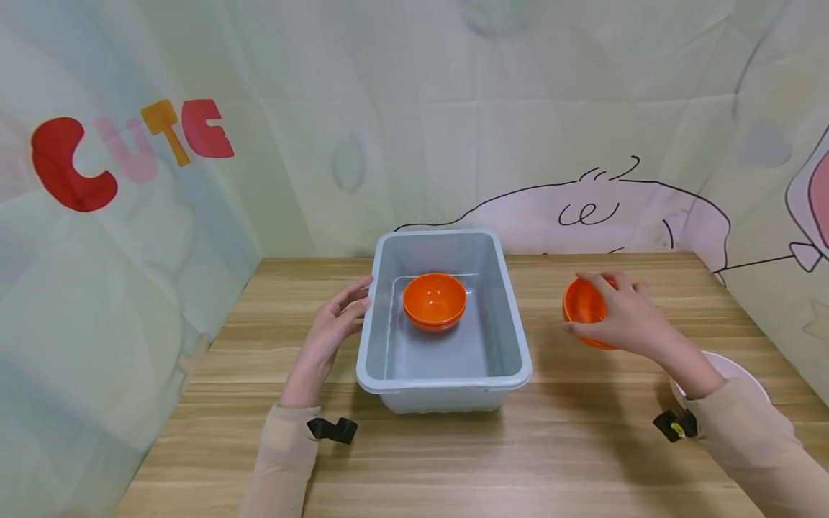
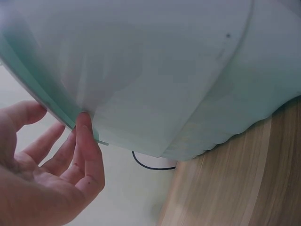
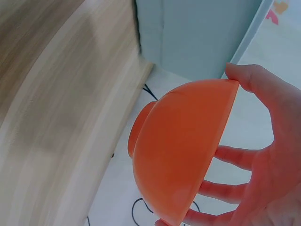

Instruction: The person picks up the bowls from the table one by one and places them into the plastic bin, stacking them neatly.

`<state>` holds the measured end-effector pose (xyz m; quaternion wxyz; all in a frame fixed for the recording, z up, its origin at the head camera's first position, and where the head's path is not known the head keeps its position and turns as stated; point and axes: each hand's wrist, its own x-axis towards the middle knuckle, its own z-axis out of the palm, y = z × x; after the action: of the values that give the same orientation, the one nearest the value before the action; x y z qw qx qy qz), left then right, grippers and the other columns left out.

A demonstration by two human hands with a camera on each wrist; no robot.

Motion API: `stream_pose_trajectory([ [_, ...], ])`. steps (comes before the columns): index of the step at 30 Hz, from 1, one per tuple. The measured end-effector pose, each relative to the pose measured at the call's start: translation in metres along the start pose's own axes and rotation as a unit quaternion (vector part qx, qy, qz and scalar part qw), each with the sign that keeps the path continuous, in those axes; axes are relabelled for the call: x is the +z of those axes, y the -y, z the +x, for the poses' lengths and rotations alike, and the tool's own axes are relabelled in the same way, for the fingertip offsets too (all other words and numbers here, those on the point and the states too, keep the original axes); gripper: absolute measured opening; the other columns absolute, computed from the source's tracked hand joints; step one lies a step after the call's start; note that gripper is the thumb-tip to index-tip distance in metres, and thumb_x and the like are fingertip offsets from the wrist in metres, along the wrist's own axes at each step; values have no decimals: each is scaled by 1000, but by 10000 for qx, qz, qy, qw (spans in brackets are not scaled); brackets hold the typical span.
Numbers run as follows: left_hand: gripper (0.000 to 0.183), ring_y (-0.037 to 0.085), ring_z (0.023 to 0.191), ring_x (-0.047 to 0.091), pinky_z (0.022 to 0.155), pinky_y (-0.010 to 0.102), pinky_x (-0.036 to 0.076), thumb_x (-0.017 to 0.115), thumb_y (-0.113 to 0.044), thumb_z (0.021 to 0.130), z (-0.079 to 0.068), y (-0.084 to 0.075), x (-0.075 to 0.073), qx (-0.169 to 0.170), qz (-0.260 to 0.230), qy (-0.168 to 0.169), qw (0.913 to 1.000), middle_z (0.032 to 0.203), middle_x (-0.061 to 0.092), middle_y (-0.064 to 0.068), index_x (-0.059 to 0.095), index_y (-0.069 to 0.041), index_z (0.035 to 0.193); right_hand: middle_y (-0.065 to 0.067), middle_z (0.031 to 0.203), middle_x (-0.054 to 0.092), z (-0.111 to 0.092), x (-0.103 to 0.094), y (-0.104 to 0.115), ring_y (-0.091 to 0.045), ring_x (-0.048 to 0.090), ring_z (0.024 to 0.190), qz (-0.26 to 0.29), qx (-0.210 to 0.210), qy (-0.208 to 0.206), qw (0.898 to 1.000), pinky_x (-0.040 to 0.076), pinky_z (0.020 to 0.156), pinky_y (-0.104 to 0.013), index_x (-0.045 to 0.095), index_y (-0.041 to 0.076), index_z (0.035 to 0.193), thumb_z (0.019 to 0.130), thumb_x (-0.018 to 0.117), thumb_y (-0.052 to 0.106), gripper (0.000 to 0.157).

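My right hand (image 1: 624, 316) holds an orange bowl (image 1: 586, 306) by its rim, right of the tub. In the right wrist view, the thumb is at one side of the bowl (image 3: 178, 146) and the fingers are spread along the rim opposite. The bowl's foot faces the wooden table. A pale blue-grey plastic tub (image 1: 443, 399) stands at the middle. Inside it sits a stack of orange bowls (image 1: 435, 298). At the tub's left side, my left hand (image 1: 333, 324) touches the rim with relaxed, bent fingers; the left wrist view shows its fingertips (image 2: 84, 117) against the rim's outer edge.
A white round dish (image 1: 738, 368) stands at the right, partly hidden by my right forearm. The wood-grain table (image 1: 518, 467) ends at a printed cloth backdrop (image 1: 414, 144) at the back and on both sides.
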<state>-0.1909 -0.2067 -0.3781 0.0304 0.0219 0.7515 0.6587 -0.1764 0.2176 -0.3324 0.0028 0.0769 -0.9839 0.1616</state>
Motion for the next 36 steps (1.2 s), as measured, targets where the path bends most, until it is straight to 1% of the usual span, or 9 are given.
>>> stream_pose_trajectory([
  [5, 48, 15, 107, 58, 93, 40, 51, 59, -32, 96, 0, 0, 0, -36, 0, -11, 10000, 137, 51, 8, 48, -24, 141, -29, 142, 33, -2, -4, 5, -56, 34, 117, -98, -61, -38, 9999, 46, 77, -70, 35, 16, 145, 77, 71, 54, 86],
  [12, 48, 19, 110, 56, 94, 41, 50, 59, -33, 95, 1, 0, 0, -73, 42, -14, 10000, 138, 51, 7, 48, -25, 141, -27, 141, 36, -6, -11, 12, -56, 35, 117, -153, -182, -164, 9996, 47, 77, -68, 38, 16, 143, 77, 72, 53, 83],
  [18, 48, 17, 109, 57, 95, 42, 50, 59, -33, 95, 0, 0, 0, -68, -2, -22, 10000, 138, 51, 7, 48, -25, 141, -27, 140, 36, -8, -15, 18, -56, 36, 115, -109, -319, -229, 9992, 48, 78, -67, 39, 16, 142, 77, 72, 53, 82],
  [25, 49, 15, 107, 58, 95, 42, 50, 60, -32, 95, -1, 0, 0, -15, -23, -1, 10000, 138, 51, 8, 48, -23, 142, -26, 141, 36, -8, -21, 26, -57, 37, 115, -185, -509, -337, 9980, 45, 79, -70, 40, 17, 142, 76, 72, 56, 83],
  [30, 49, 13, 105, 59, 93, 40, 51, 60, -32, 95, -1, 0, 0, -19, -40, 2, 10000, 137, 52, 8, 48, -23, 142, -25, 141, 37, -9, -25, 31, -57, 37, 115, -200, -569, -360, 9975, 44, 81, -70, 39, 18, 143, 76, 73, 54, 83],
  [36, 49, 15, 106, 58, 93, 40, 51, 60, -32, 95, -1, 0, 0, -31, -22, -15, 10000, 137, 52, 8, 48, -24, 142, -23, 142, 36, -11, -29, 36, -56, 37, 115, -219, -628, -359, 9971, 45, 81, -69, 39, 17, 144, 76, 73, 54, 84],
])
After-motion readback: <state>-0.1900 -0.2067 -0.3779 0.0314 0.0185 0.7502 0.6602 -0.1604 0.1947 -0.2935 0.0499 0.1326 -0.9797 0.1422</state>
